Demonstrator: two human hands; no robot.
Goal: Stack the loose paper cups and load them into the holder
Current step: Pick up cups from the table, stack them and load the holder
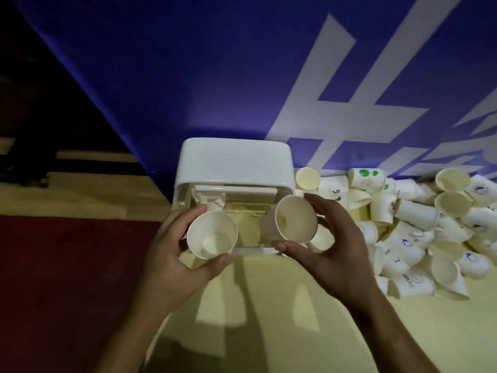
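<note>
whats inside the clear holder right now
Mostly the yellow tabletop showing through the holder, plus something white and crumpled at its back left. The cup in the left hand and the cup in the right hand cover the front, so that part is hidden.

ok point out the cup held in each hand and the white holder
left cup (212,235): head view, on its inner wall, just inside the rim
right cup (295,219): head view, on its inner wall
holder (236,160): head view, on its white top
</note>
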